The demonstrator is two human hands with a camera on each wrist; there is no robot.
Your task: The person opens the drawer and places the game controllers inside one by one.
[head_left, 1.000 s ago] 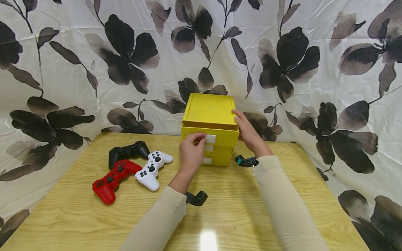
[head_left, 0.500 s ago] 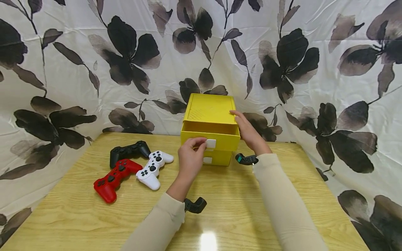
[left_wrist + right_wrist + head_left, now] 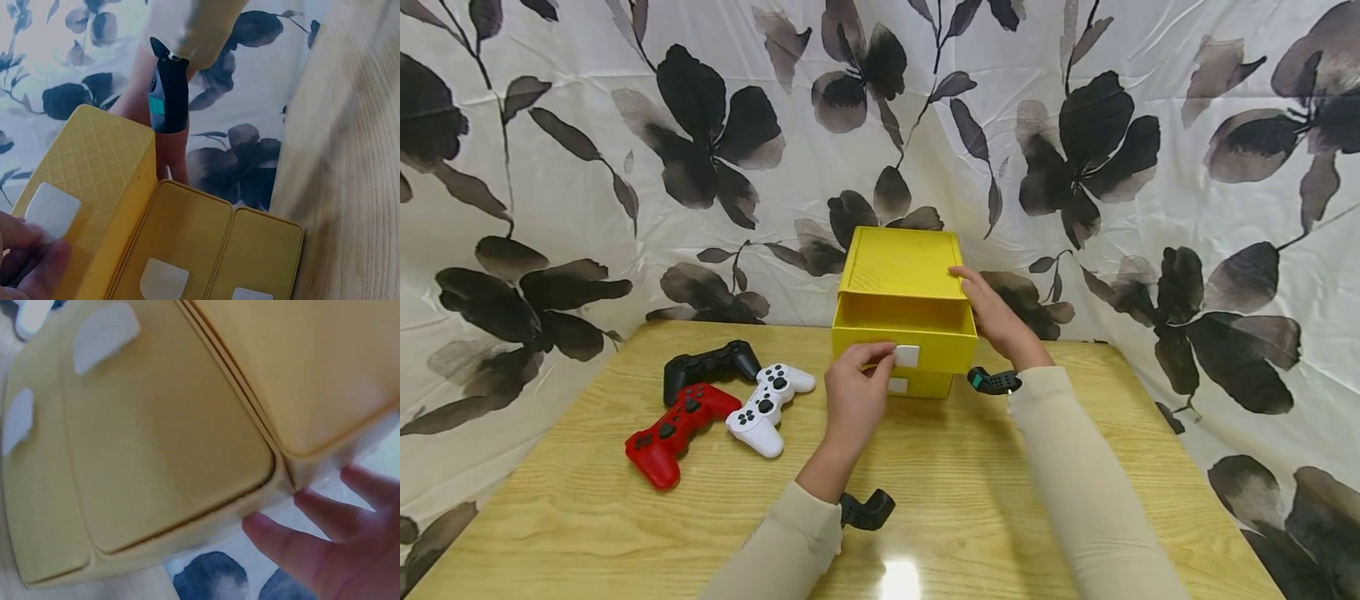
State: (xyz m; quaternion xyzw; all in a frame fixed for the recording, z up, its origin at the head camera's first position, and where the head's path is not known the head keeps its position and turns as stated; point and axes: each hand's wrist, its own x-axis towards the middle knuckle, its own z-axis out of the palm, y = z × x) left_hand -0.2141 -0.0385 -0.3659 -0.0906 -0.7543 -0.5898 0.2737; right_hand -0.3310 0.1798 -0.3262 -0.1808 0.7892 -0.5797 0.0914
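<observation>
Left hand (image 3: 856,400) pinches the white tab (image 3: 907,356) on a yellow top drawer (image 3: 942,353), which is partly pulled out of a yellow drawer box (image 3: 902,262) standing on the wooden worktop (image 3: 992,508). Right hand (image 3: 997,323) rests with fingers extended against the box's right side and top edge, clasping nothing. Black (image 3: 711,367), red (image 3: 681,433) and white (image 3: 758,423) game controllers lie to the left.

The drawer could tip at the front and drop if it is drawn past its support. So narrow a pinch might slip off the tab; the whole box might drag or tilt forward if the right hand eases.

Compared with half a second earlier, the drawer juts out farther — more of its inside shows — and the left hand is nearer the person. The box and controllers look unmoved.
</observation>
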